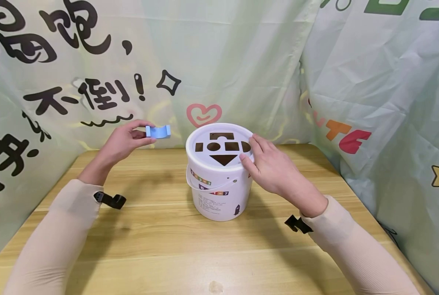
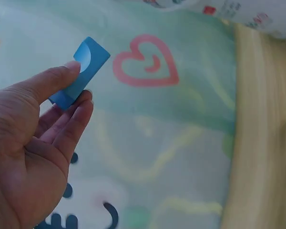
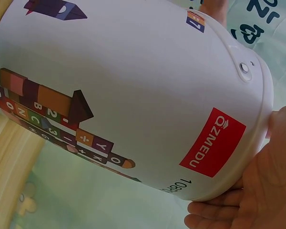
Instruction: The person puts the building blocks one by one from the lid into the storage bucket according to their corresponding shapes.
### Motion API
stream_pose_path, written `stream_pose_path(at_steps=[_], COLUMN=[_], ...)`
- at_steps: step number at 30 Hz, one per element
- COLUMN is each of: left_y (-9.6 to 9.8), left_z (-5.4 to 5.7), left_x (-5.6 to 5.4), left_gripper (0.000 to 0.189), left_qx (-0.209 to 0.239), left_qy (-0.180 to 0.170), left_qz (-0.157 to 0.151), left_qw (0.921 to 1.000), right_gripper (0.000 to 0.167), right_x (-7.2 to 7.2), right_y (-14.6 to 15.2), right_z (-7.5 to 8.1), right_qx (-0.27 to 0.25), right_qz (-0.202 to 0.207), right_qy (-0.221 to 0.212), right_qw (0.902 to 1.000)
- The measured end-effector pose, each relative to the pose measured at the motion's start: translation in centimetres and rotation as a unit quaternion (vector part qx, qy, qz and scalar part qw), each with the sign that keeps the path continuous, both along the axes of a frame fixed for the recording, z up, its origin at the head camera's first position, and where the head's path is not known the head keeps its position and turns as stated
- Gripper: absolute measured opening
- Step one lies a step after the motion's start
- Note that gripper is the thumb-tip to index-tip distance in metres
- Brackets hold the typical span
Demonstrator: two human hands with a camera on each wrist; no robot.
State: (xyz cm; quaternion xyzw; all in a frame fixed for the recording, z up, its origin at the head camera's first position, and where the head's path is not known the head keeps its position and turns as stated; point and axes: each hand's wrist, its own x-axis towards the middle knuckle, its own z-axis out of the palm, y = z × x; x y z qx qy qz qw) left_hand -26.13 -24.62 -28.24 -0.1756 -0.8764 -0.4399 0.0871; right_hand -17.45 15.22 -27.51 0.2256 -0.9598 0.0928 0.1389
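In the head view, my left hand [image 1: 121,140] pinches a blue arch-shaped block [image 1: 159,132] between thumb and fingers, in the air left of the bucket. The left wrist view shows the block [image 2: 81,71] tilted, its curved hollow by the thumb. A white bucket [image 1: 219,198] stands upright on the table, its white lid [image 1: 203,159] cut with several shaped holes. My right hand [image 1: 271,166] holds the bucket's right rim, thumb over the lid's edge. In the right wrist view, its fingers [image 3: 219,210] lie along the outside of the rim.
The wooden table [image 1: 149,246] carries the bucket near its back edge. A white handle [image 1: 191,184] hangs down the bucket's front. Printed cloth [image 1: 241,61] hangs behind and on both sides of the table. A black strap [image 1: 110,200] sits at the left cuff.
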Motion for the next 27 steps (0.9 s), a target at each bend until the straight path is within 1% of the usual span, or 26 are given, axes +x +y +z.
stream_pose_path(at_steps=[4,8,13,17,20,24,27], left_y=[1.4,2.8,4.9,7.0,8.4,10.0,11.0], left_z=[0.9,1.6,2.8,3.8,4.3,4.7,4.8], left_x=[0.2,0.2,0.1,0.0,-0.1,-0.5,-0.8], left_gripper=[0.039,0.038,0.034,0.033,0.035,0.038,0.038], left_qx=[0.026,0.043,0.046,0.035,0.008,-0.016,-0.008], left_qy=[-0.003,-0.003,0.021,0.041,0.051,0.054,0.046], left_qz=[-0.022,-0.034,-0.06,-0.093,-0.105,-0.12,-0.136], left_qw=[0.9994,0.9985,0.9969,0.9942,0.9931,0.9912,0.9896], right_gripper=[0.069,0.069,0.069,0.07,0.069,0.07,0.07], right_x=[0.0,0.0,0.1,0.2,0.2,0.1,0.1], right_y=[0.0,0.0,0.1,0.1,0.1,0.1,0.0], right_z=[0.0,-0.1,-0.1,-0.1,-0.1,-0.1,-0.1], right_qx=[0.001,0.002,0.002,0.002,0.0,-0.003,-0.001], right_qz=[-0.001,-0.002,-0.004,-0.006,-0.006,-0.005,-0.003], right_qy=[0.001,0.0,-0.003,-0.003,-0.003,-0.003,-0.003], right_qw=[1.0,1.0,1.0,1.0,1.0,1.0,1.0])
